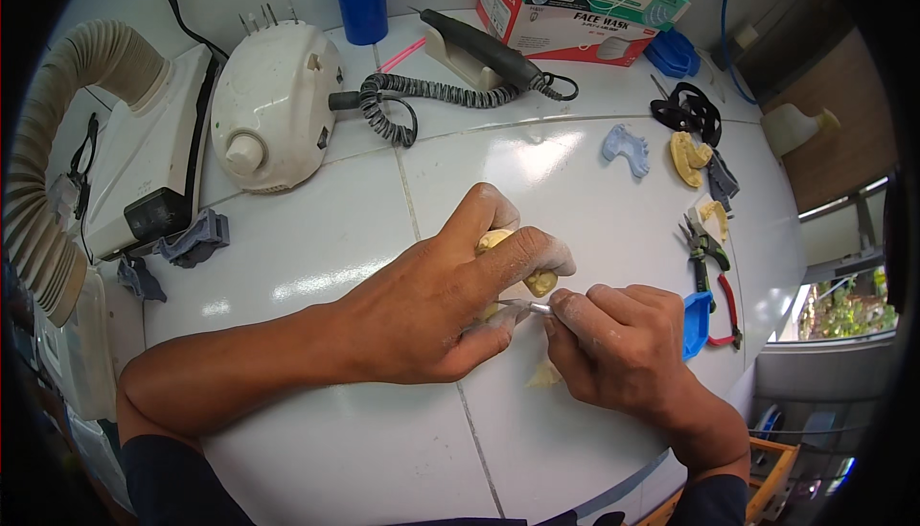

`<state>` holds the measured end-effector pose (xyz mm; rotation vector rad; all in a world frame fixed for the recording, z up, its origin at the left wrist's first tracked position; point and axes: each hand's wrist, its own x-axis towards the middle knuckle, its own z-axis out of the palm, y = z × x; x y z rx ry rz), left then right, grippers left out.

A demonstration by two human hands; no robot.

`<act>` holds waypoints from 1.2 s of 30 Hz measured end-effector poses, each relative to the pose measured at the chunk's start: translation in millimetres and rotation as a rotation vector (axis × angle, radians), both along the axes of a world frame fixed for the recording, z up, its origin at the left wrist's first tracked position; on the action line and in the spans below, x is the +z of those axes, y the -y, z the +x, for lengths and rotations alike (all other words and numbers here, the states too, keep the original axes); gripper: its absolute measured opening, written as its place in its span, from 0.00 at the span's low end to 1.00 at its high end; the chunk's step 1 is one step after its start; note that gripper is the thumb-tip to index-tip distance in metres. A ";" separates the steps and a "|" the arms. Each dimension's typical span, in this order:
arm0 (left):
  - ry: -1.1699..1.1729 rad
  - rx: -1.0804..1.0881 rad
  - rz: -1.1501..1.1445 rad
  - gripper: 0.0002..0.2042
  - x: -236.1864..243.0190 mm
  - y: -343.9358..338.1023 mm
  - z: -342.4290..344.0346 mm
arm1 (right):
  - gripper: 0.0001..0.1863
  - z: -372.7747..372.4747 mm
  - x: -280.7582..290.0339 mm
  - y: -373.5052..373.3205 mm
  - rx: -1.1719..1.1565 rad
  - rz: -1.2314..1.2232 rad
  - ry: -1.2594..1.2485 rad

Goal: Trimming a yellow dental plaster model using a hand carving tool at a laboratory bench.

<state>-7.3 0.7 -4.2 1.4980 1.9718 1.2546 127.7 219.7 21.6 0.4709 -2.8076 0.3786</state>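
Note:
My left hand [436, 301] is closed round a small yellow plaster dental cast [541, 283], most of it hidden behind the fingers. In my right hand [623, 344] is a slim metal carving tool [539, 308], pinched between thumb and fingers. Its thin tip points left and reaches the cast's near side beside my left thumb; whether it touches the plaster I cannot tell. Pale dust coats the fingertips of both hands. Below them, a little heap of yellow shavings [544, 375] lies on the white tiled table [355, 449].
A white control box [273, 114] with a corded handpiece [484, 47] stands at the back, near a mask box [585, 9] and blue cylinder [361, 1]. On the left is a ribbed hose [38, 143]. Along the right lie a blue dental mould [627, 149], another cast [688, 158] and pliers [704, 250].

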 end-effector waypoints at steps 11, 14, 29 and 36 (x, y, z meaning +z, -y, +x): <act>0.028 0.010 -0.014 0.30 -0.1 -0.6 0.1 | 0.10 1.1 0.6 2.0 -0.006 0.015 -0.024; -0.023 0.018 -0.034 0.30 0.2 1.0 1.5 | 0.10 1.2 2.3 2.7 0.011 -0.011 0.014; 0.016 -0.018 0.015 0.29 1.5 0.7 -0.5 | 0.09 -0.9 -1.3 2.3 0.007 -0.013 -0.016; 0.035 -0.018 0.027 0.27 -0.3 0.1 -0.1 | 0.11 -2.4 -7.5 -0.4 0.015 0.011 -0.063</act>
